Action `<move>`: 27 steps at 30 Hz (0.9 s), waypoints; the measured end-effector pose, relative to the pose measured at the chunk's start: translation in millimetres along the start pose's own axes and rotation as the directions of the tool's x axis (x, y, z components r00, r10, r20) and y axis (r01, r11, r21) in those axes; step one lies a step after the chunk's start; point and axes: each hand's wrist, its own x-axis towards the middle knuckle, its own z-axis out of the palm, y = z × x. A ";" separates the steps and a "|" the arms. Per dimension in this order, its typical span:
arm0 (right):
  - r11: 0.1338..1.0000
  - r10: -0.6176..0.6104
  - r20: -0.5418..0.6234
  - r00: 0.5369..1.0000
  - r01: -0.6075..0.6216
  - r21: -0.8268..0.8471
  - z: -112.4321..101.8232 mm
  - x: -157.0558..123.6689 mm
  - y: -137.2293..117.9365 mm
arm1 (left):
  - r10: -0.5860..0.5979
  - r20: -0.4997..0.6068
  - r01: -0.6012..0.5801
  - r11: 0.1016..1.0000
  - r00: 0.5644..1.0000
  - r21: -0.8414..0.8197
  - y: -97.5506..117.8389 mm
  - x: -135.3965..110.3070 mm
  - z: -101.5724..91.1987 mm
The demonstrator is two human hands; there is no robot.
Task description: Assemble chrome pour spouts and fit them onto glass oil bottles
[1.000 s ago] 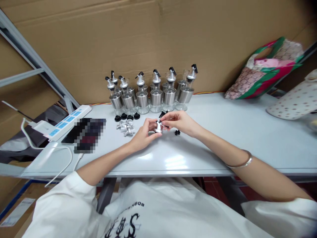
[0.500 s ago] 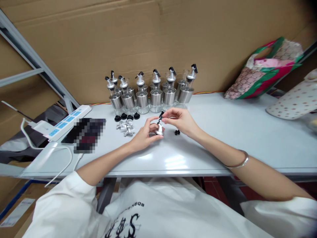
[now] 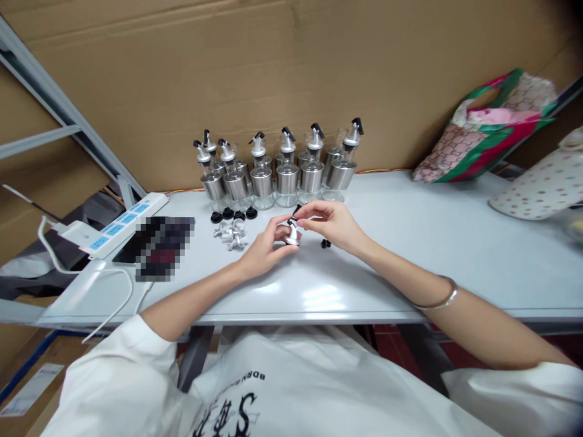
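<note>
My left hand (image 3: 266, 247) is closed around a silver pour spout (image 3: 293, 235), held upright just above the table. My right hand (image 3: 331, 223) pinches a small black flip cap (image 3: 297, 209) at the top of the spout. The cap touches the spout's tip; whether it is fixed there I cannot tell. Left of my left hand lie several loose silver spout pieces (image 3: 232, 233), with black stoppers (image 3: 239, 215) in a row behind them. Small black caps (image 3: 325, 243) lie beneath my right hand.
Several glass-and-steel oil bottles (image 3: 286, 179) topped with spouts stand at the back of the white table (image 3: 410, 255). A power strip (image 3: 130, 221) and a blurred-out dark device (image 3: 157, 246) lie on the left. A patterned bag (image 3: 483, 133) and a dotted bag (image 3: 537, 182) stand right.
My right hand has brought the black cap slightly lower, closer onto the spout's tip. My left hand still holds the spout, nearly in the same place.
</note>
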 end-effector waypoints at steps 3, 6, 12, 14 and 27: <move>1.000 0.006 -0.012 1.000 -0.006 -0.001 -0.5 0.3 0.0 | 0.030 -0.016 -0.029 0.999 0.999 0.029 -1.0 0.3 -0.3; 1.000 0.009 -0.017 1.000 -0.009 0.004 -0.7 -0.1 0.0 | 0.050 -0.039 -0.047 0.997 0.998 0.067 -0.7 0.2 -0.7; 1.000 0.017 0.034 0.999 -0.017 -0.010 -0.3 -0.2 0.8 | 0.014 -0.083 -0.001 0.989 0.996 0.145 0.9 -0.7 -1.1; 1.000 0.017 0.043 0.999 -0.016 -0.024 -0.8 0.0 1.5 | -0.002 -0.086 0.014 0.989 0.996 0.146 0.4 -0.8 -0.9; 0.986 0.115 0.282 0.953 -0.144 0.086 2.8 0.0 8.8 | -0.047 -0.168 0.099 0.945 0.985 0.311 3.6 -0.4 -2.8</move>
